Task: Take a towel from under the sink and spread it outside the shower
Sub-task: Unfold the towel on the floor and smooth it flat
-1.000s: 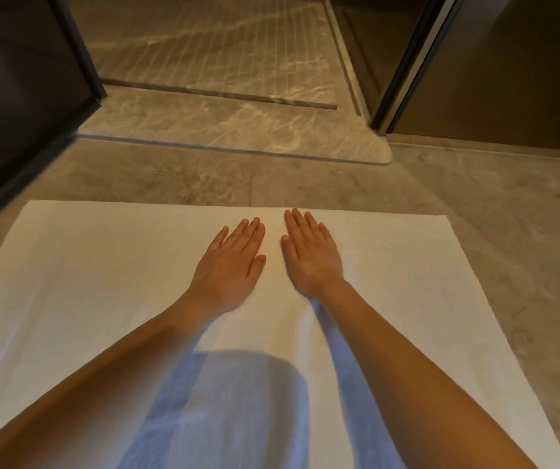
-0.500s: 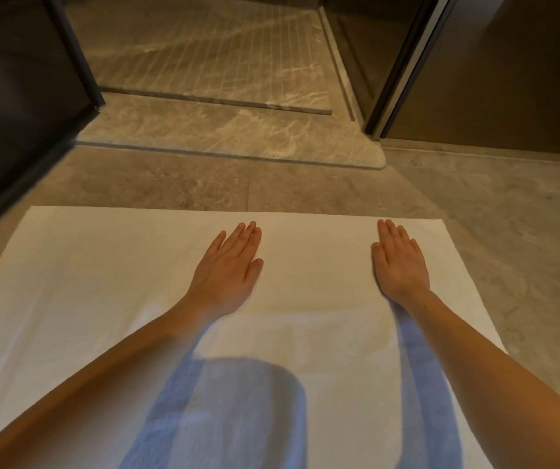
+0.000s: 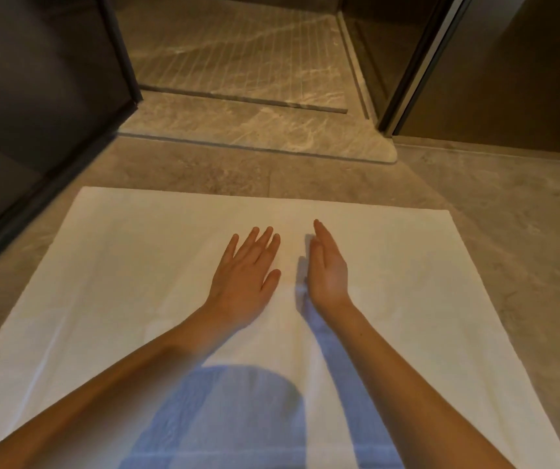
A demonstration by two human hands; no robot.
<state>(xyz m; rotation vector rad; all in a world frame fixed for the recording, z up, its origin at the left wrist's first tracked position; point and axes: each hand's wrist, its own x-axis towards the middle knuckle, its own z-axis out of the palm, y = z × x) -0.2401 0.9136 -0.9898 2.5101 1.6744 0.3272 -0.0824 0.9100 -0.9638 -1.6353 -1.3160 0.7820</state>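
A white towel (image 3: 119,265) lies spread flat on the stone floor in front of the shower entrance (image 3: 238,62). My left hand (image 3: 244,275) rests palm down on the towel's middle with its fingers straight. Just to its right, my right hand (image 3: 327,269) stands tilted on its little-finger edge, fingers straight and together, touching the towel. Neither hand holds anything. My head and arms cast a bluish shadow on the near part of the towel.
A marble threshold step (image 3: 254,130) lies between the towel and the grooved shower floor. A dark glass panel (image 3: 34,96) stands at the left, and a dark door frame (image 3: 407,79) and wall at the right. Bare stone floor (image 3: 508,214) extends right of the towel.
My right hand swept out to the towel's right side, then came back to the middle beside my left hand and tilted onto its edge. My left hand stayed in place.
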